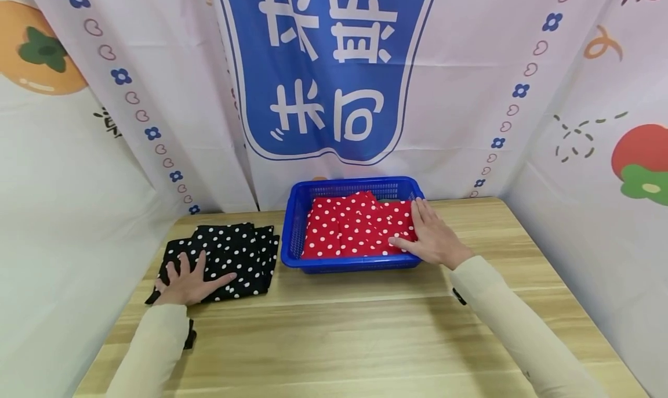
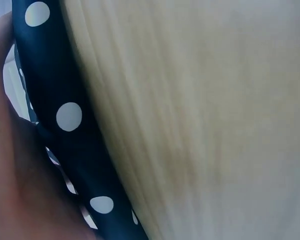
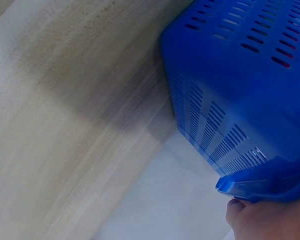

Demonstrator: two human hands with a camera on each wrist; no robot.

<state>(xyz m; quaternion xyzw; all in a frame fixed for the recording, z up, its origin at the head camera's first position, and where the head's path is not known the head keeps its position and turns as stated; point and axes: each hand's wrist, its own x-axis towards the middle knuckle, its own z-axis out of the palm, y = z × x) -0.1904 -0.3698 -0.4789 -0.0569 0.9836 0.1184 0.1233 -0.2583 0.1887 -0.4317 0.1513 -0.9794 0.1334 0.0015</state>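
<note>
Folded black cloth with white dots point(image 1: 229, 259) lies at the left of the table in layers. My left hand point(image 1: 184, 283) rests on its near left part, fingers spread wide. In the left wrist view the edge of the black cloth point(image 2: 65, 110) runs close beside the hand. A blue plastic basket point(image 1: 352, 264) with slotted sides stands near the back of the table. Inside it lies folded red cloth with white dots point(image 1: 360, 227). My right hand point(image 1: 430, 235) lies over the basket's right rim, fingers straight, the thumb reaching over the red cloth. Fingers point(image 3: 265, 215) touch the rim in the right wrist view.
The wood-grain table point(image 1: 334, 340) is bounded by a printed white curtain point(image 1: 459, 84) at the back and sides. A bit of dark green point(image 1: 388, 201) shows behind the red cloth in the basket. Dark bands sit near both sleeve cuffs.
</note>
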